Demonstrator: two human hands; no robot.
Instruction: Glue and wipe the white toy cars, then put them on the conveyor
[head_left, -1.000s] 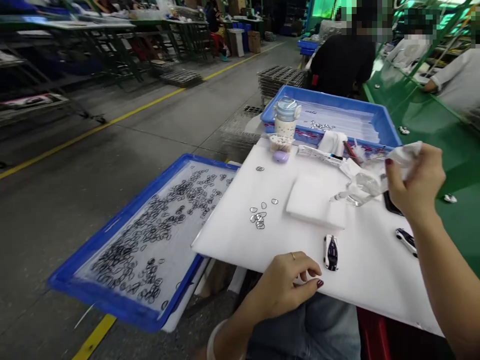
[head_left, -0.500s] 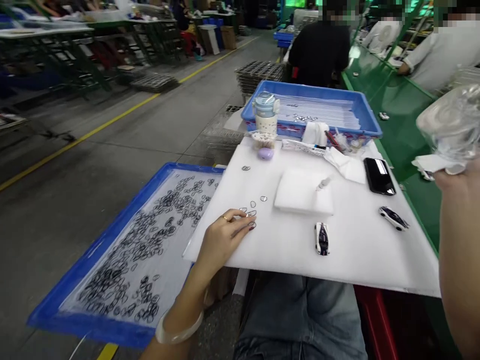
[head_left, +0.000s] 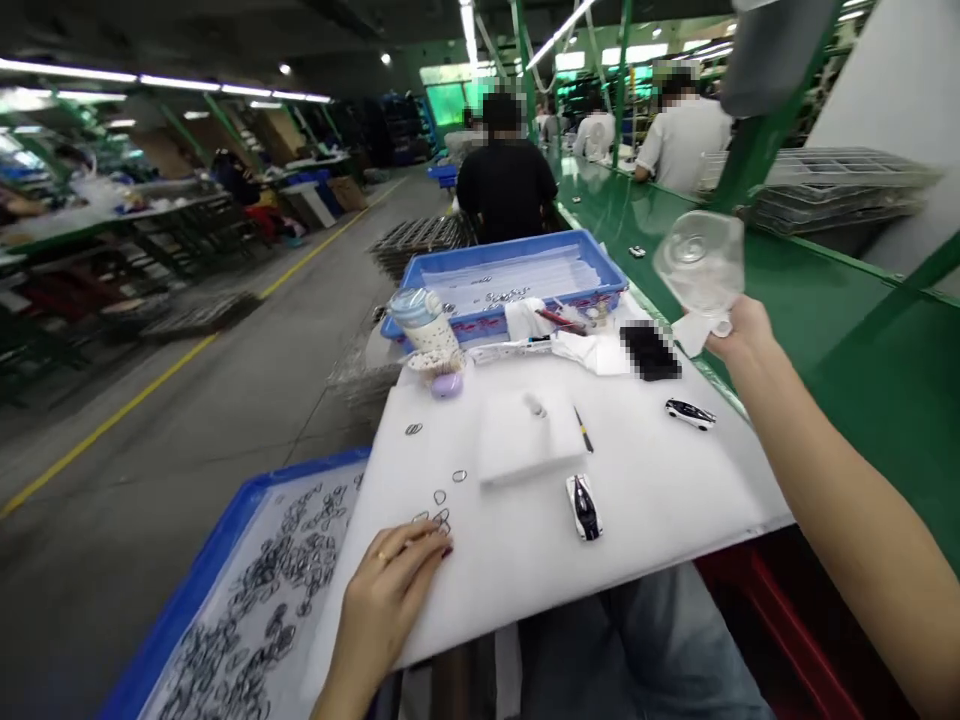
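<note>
Head view, looking down over a white work board, with a square foam block near its middle. The left hand rests to the near left of the block, palm down, fingers loosely bent and close together. Its fingertips touch a small pile of thin metal rings; whether they pinch one cannot be told. The right hand is to the far right of the block, raised and closed around the lower end of a clear plastic container, with a white tissue at its fingers.

Left of the block and lower than the board, a blue tray holds many dark rings on a pale sheet. Beyond the block, a blue bin holds white sheets with more rings on top.

A small pale tube, blurred, is on the block. Just right of it lies a thin yellow-and-black tool. One toy car sits on the near right side of the block, another farther right. To the far left of the block, a blue-lidded cup, a tub of cotton swabs and a purple case crowd together, the cup partly hiding the bin's corner.
</note>
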